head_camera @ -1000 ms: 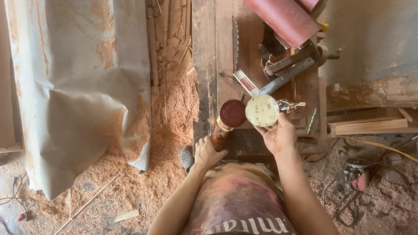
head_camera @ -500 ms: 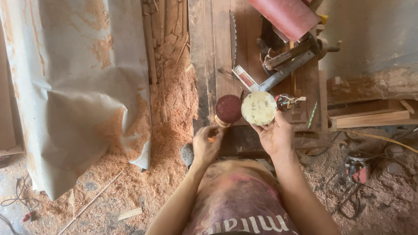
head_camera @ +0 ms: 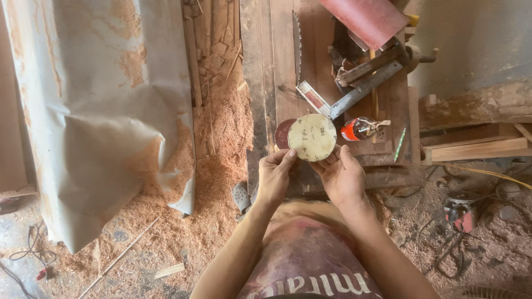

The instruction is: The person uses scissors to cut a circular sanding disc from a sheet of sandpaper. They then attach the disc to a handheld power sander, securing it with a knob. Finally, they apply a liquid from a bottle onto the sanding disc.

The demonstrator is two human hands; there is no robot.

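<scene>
A round pale sanding disc, its cream back side up, is held above the near edge of a wooden workbench. My right hand grips its lower right rim. My left hand pinches its lower left rim with thumb and fingers. Just behind the disc a dark red round disc lies on the bench, partly hidden.
On the bench lie a red and clear bottle, a metal square ruler, a green pencil and a red sanding belt. A saw blade stands in a slot. Sawdust piles and a grey tarp lie left.
My left hand rose from the bench edge and took hold of the pale disc's left rim. The disc stays in my right hand.
</scene>
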